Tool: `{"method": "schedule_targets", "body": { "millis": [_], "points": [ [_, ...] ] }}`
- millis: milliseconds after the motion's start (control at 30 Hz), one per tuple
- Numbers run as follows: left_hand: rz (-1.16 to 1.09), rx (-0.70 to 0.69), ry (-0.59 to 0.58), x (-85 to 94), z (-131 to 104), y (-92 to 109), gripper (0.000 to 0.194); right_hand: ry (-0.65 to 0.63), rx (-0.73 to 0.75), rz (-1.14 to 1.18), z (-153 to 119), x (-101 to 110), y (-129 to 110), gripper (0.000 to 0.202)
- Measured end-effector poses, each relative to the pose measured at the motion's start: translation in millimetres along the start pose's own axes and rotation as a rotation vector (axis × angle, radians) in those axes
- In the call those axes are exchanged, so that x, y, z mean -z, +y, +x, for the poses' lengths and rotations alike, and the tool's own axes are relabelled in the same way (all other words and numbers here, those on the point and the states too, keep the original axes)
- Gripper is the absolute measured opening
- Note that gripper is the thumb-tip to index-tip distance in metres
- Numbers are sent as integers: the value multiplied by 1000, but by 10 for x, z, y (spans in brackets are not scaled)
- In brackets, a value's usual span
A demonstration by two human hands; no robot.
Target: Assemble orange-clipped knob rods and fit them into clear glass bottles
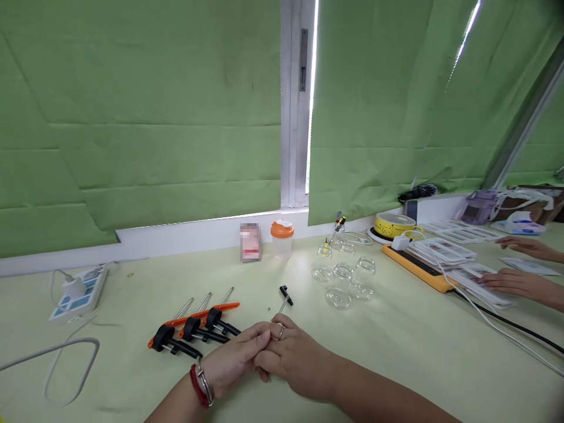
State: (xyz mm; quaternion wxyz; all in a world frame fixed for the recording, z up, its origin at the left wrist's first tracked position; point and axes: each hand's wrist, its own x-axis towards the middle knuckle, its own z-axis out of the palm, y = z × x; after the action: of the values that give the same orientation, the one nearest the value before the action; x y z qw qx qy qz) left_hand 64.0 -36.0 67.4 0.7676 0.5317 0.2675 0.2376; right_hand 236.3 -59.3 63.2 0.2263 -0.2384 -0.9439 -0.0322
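Note:
My left hand, with a red band and a silver bracelet at the wrist, lies against my right hand, low in the middle of the view. The fingers of both are folded together and closed; whether anything is between them is hidden. A small tool with a black head has a metal shaft that reaches down to my right fingers. Left of my hands lie several black tools with metal rods and orange strips. A tiny round part sits beyond my fingertips.
Clear glass jars stand right of centre, near an orange-lidded cup and a pink box. A power strip lies left, an orange one right. Another person's hands rest on papers at far right.

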Motion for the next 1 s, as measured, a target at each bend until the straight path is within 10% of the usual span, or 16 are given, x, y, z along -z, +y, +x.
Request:
{"method": "schedule_targets", "body": {
  "millis": [633,1000],
  "points": [
    [-213,45,197,-4,45,-49,23,231,89,-197,6,-298,116,11],
    [-210,6,371,41,95,-22,18,271,47,-7,-12,-105,147,21]
  ]
}}
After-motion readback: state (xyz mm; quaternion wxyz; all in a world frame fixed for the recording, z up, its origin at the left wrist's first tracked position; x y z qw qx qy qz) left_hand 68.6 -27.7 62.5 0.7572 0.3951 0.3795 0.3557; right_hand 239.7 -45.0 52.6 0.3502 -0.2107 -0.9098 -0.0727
